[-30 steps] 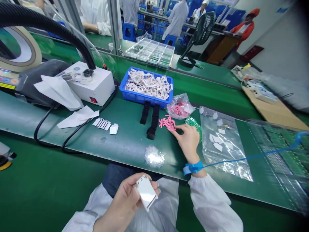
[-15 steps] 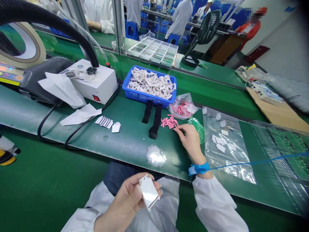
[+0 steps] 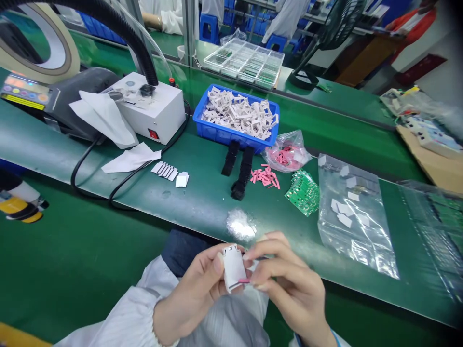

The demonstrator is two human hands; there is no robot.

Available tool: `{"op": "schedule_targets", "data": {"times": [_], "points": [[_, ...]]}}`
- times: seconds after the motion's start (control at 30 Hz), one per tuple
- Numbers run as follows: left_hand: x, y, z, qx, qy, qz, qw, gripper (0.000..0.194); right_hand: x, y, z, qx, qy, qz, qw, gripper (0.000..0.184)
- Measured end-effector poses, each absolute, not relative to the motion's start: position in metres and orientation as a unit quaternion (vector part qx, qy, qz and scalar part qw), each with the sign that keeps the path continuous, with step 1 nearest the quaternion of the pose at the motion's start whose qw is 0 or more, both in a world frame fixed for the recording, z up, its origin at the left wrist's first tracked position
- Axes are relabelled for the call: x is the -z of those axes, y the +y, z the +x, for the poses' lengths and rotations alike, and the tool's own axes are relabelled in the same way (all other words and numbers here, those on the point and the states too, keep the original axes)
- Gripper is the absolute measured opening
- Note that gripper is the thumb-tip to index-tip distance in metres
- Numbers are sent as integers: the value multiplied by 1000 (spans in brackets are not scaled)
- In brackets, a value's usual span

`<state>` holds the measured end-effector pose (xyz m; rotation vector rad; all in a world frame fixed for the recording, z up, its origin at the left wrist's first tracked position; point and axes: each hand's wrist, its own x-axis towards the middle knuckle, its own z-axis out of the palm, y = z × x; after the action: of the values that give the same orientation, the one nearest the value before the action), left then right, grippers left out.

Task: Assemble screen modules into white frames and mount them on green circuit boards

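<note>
My left hand (image 3: 202,284) is closed around a small white plastic housing (image 3: 233,265), tilted in front of my lap. Between the fingertips of my right hand (image 3: 289,279) is a thin pink strip (image 3: 244,280), whose left end lies against the lower part of the housing. On the bench beyond, loose pink strips (image 3: 265,176) lie in a heap, with more in a clear bag (image 3: 287,153) behind them. A blue bin (image 3: 231,138) is full of white plastic parts (image 3: 238,113). Closer to me is a shiny pile of small clear pieces (image 3: 240,225).
Green circuit boards (image 3: 304,193) and a clear plastic bag (image 3: 356,217) with white pieces lie on the right. Black straps (image 3: 243,173) hang before the bin. White pads (image 3: 164,170), a cable (image 3: 104,195) and a white box machine (image 3: 159,108) are at left.
My right hand has come from the pink heap back to my left hand, bringing a pink strip to the white housing. The view has shifted, so the bench appears higher and tilted.
</note>
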<state>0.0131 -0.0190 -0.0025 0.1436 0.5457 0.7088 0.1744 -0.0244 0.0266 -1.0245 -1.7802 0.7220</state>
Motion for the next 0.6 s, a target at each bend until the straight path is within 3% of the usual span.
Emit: {"op": "schedule_targets", "data": {"times": [0.43, 0.6], "points": [[-3, -23, 10, -345, 245, 56, 904, 28, -14, -31, 173, -302, -693, -444, 480, 13], [-7, -21, 10, -342, 250, 64, 904, 28, -18, -33, 169, -197, -742, -431, 473, 9]]}}
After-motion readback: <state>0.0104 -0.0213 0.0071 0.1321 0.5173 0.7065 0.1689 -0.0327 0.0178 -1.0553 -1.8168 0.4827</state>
